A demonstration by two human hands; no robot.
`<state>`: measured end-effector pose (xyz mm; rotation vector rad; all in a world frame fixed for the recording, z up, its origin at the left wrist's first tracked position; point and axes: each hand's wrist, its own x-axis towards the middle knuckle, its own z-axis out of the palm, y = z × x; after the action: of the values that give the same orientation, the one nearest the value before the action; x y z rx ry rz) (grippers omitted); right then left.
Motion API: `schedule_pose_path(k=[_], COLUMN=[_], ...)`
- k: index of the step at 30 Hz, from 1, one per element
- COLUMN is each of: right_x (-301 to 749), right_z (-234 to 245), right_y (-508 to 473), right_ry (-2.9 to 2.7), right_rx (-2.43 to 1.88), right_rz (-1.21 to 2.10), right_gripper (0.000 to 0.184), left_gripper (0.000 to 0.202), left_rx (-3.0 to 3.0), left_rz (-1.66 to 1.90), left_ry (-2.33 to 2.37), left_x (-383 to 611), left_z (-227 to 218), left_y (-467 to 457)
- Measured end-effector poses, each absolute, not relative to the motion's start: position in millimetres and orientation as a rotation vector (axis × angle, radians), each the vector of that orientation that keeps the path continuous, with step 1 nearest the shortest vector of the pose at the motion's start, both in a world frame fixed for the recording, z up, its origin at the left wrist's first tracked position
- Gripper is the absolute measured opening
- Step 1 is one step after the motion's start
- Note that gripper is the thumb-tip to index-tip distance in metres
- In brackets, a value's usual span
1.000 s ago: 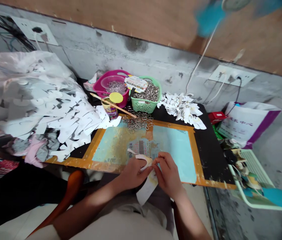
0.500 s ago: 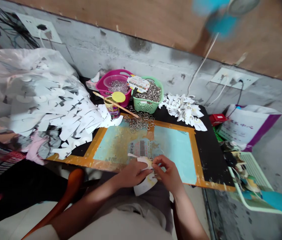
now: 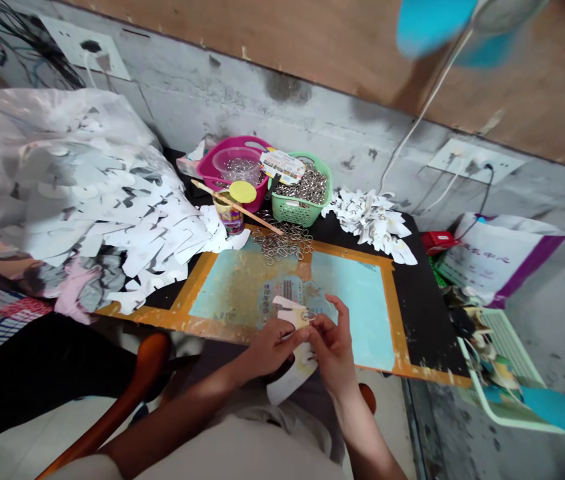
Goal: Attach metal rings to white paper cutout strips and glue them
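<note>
My left hand (image 3: 273, 348) is closed on a white cut-out piece (image 3: 287, 387) with yellowish smears, held above the table's front edge. The piece looks like thin sheet material; I cannot tell whether it is paper or leather. A small metal ring (image 3: 308, 316) lies against it, just above my fingertips. My right hand (image 3: 335, 347) pinches the piece near this ring, thumb and index finger meeting my left thumb, with another finger raised. On the table, a wooden stick (image 3: 255, 217) rests across a glue-smeared tin (image 3: 229, 219), beside a loose pile of metal rings (image 3: 287, 243).
A large heap of white cut-outs (image 3: 127, 200) spills from a clear bag at left. Behind stand a pink basket (image 3: 207, 167) and a green basket (image 3: 295, 212) with metal parts. More white pieces (image 3: 369, 220) lie right. A person's dark-clothed leg (image 3: 37, 380) is at left.
My right hand has turned and lifted a finger away from the piece. The ring now shows more plainly above the fingertips. The view has shifted slightly.
</note>
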<state>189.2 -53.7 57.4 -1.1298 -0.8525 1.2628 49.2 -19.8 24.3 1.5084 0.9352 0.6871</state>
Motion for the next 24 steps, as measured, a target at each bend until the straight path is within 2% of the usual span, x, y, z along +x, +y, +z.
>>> schedule_pose_path(k=[5,8,11,15,20,24], right_x=[193.8,203.2,211.1,210.8,200.1,201.1], right_z=[55.8,55.5,57.2,57.9,38.9,33.3], right_y=[-48.5,-48.4,-50.8,-54.5,-58.1,-57.1], right_ry=[-0.718,-0.725,-0.995,-1.281,-1.09,-0.964], right_rx=[-1.113,-1.119,-1.232,-1.239,-1.041,-1.021], right_rz=[1.458,1.441,1.42,1.431,1.401,1.539], right_gripper=[0.07,0.048,0.031,0.031,0.036,0.048], left_gripper=[0.06,0.063,0.062,0.063,0.059,0.062], left_rx=[1.336,1.203,1.155,1.094,0.824,0.97], left_rz=[0.734,0.786,0.832,0.908,0.994,0.909], left_ry=[0.968,1.041,1.08,1.042,0.889,0.881], left_x=[48.9,51.4,53.3,56.7,62.7,54.6], left_z=[15.9,11.3,13.8,24.2,24.8,17.4], left_y=[-19.0,-19.0,-19.2,-21.6,-30.5,-27.8])
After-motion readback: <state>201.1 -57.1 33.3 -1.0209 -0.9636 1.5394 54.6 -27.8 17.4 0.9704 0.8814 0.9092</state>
